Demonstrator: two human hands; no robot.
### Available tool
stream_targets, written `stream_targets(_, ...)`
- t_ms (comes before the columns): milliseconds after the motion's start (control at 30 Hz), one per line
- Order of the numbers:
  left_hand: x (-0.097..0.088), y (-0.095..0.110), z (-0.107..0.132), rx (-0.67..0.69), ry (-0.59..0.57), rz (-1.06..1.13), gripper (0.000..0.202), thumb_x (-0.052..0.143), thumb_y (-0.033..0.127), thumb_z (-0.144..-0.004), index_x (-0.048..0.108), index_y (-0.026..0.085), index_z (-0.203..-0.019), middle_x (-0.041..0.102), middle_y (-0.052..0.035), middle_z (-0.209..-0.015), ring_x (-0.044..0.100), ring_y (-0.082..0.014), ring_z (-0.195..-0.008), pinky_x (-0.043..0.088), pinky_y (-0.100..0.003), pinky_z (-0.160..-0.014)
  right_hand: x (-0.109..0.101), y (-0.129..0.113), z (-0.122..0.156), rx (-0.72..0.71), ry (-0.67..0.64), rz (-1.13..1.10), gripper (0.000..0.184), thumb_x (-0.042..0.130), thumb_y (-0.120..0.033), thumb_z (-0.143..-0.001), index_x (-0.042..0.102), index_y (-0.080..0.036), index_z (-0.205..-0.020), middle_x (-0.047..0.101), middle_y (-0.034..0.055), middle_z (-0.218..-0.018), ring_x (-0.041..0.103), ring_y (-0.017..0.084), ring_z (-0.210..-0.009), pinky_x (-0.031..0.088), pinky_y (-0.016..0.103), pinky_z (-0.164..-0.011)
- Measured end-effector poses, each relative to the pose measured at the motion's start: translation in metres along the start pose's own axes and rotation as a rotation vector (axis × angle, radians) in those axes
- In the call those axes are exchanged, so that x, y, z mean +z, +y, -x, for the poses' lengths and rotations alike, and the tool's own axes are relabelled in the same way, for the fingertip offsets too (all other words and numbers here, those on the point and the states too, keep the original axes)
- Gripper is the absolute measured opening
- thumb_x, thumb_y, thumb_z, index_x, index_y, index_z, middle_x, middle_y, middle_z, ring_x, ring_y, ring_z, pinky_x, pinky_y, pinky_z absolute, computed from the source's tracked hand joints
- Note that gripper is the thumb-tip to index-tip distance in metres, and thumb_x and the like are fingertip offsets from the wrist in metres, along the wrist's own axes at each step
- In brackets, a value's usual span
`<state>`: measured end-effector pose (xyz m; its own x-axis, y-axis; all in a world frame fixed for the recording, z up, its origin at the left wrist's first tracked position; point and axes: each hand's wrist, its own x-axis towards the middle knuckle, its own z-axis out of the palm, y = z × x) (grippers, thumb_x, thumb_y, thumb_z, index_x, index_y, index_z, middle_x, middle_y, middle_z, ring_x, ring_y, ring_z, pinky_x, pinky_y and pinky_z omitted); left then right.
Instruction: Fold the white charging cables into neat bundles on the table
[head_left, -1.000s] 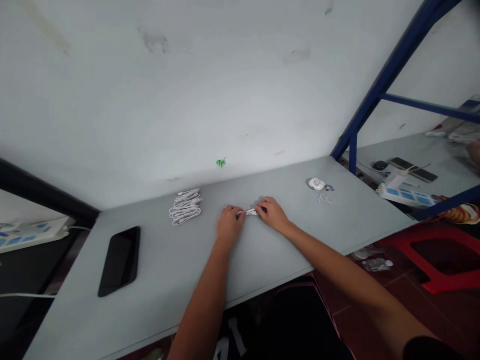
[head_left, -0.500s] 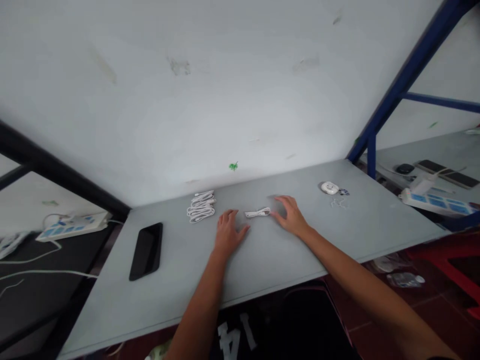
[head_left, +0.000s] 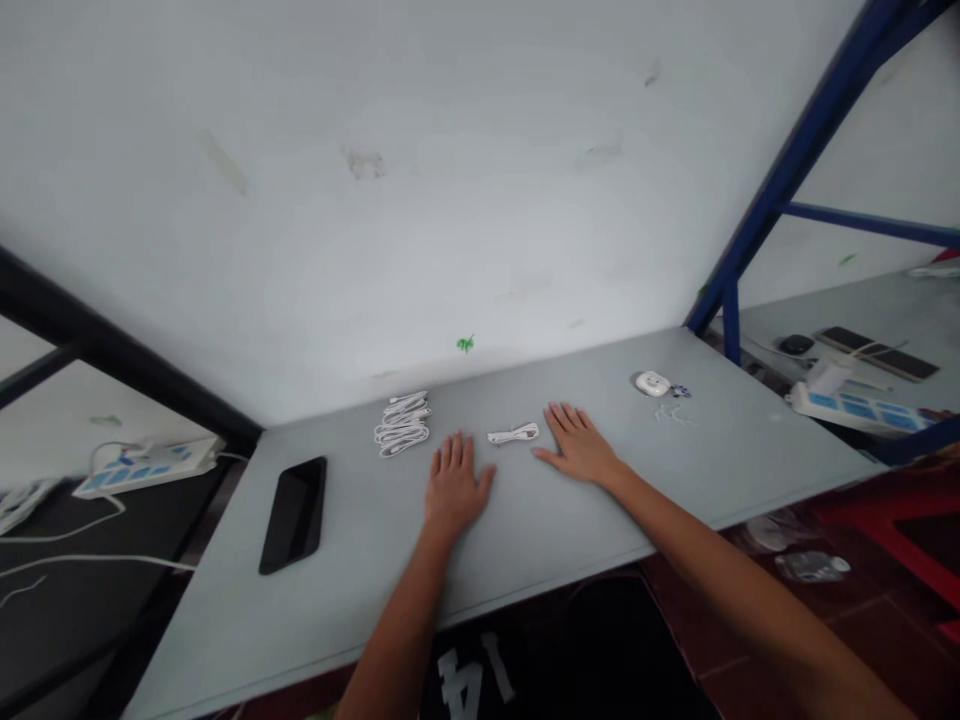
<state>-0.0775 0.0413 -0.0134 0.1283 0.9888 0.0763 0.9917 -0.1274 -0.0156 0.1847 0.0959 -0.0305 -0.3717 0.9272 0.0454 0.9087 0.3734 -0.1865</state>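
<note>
My left hand (head_left: 454, 484) lies flat on the grey tabletop (head_left: 525, 520), fingers spread and holding nothing. My right hand (head_left: 577, 447) rests palm down with fingers apart, also empty. Between them sits a small bundled white cable (head_left: 513, 434), touched by neither hand. To its left lies a stack of coiled white cables (head_left: 402, 424). A white earbud case (head_left: 652, 383) sits at the far right, beside a small tangle of white wire (head_left: 673, 412).
A black phone (head_left: 293, 515) lies face up at the table's left. A white-and-blue power strip (head_left: 148, 466) sits on a dark surface beyond the left edge. A blue metal frame (head_left: 795, 170) rises at the right, with a second grey surface behind it. A red plastic stool (head_left: 892, 520) stands on the floor.
Both hands have moved apart from the small cable and now lie flat. The cable stays on the table, more tightly bundled than when my fingers held it a second ago.
</note>
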Motion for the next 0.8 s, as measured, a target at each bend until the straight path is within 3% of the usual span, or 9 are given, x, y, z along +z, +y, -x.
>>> stream_targets(800, 0.0028, -0.0007, -0.0074, -0.039, -0.023, 0.103, 0.075, 0.032, 0.060, -0.095, 0.030, 0.014, -0.155, 0.025, -0.0128, -0.162, 0.023, -0.0302, -0.150, 0.020, -0.048, -0.121, -0.0077, 0.0004, 0.0000, -0.020, -0.038, -0.005, 0.100, 0.017, -0.081, -0.088, 0.023, -0.008, -0.156, 0.022, 0.0154, -0.163, 0.015, 0.033, -0.151, 0.013, 0.050, -0.121)
